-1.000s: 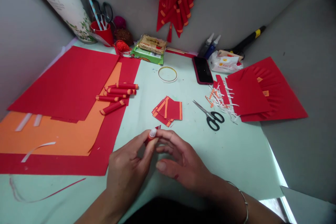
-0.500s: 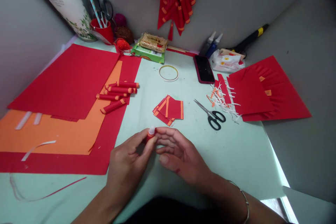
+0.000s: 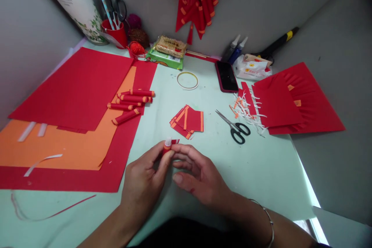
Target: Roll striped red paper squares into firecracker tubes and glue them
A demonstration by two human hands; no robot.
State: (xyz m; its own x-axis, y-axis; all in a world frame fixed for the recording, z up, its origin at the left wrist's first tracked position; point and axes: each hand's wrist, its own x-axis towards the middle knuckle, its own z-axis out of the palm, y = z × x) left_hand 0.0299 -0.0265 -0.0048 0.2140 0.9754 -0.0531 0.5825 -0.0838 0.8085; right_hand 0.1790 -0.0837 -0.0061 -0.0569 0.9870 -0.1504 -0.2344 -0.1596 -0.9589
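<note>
Between its thumb and fingers, my left hand [image 3: 147, 174] pinches a red paper piece [image 3: 166, 148] wrapped round a white-tipped rod, with a short red flap sticking out to the right. My right hand [image 3: 199, 174] is at the right side of this piece, fingers curved and thumb apart, its fingertips close to the paper; it grips nothing visible. Just beyond the hands lies a small stack of red cards with orange strips [image 3: 194, 119]. Black-handled scissors [image 3: 236, 128] rest to the right of the cards. Several red rolls with orange ends [image 3: 124, 116] lie to the left.
Large red sheets [image 3: 75, 89] and orange sheets [image 3: 87, 155] cover the left side. A tape ring [image 3: 187, 80], a phone [image 3: 226, 76] and snack packs [image 3: 168, 48] stand farther back. Paper scraps [image 3: 247, 108] and red sheets [image 3: 319, 104] are at the right.
A red paper flap now shows beyond the right fingertips. My right hand has shifted slightly down and left, its thumb nearer my left hand.
</note>
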